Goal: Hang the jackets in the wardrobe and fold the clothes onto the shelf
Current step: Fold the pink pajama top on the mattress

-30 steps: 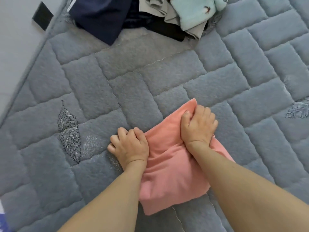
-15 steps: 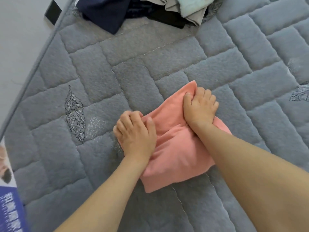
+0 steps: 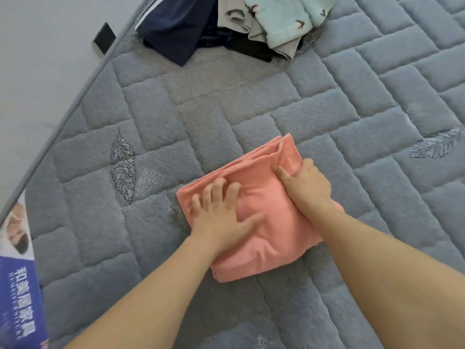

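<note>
A folded salmon-pink garment lies on the grey quilted mattress. My left hand lies flat on its left half, fingers spread and pressing down. My right hand grips the garment's right edge, thumb on top and fingers curled under the fold. A pile of other clothes sits at the far edge: a navy piece, a beige piece and a pale mint printed piece over something black.
The mattress edge runs diagonally on the left, with pale floor beyond it. A small black tab sticks out near the edge. A blue printed label shows at the lower left.
My left hand has uncurled from a grip on the garment's left edge and now presses flat on top. The garment has been folded over into a thicker, squarer bundle.
</note>
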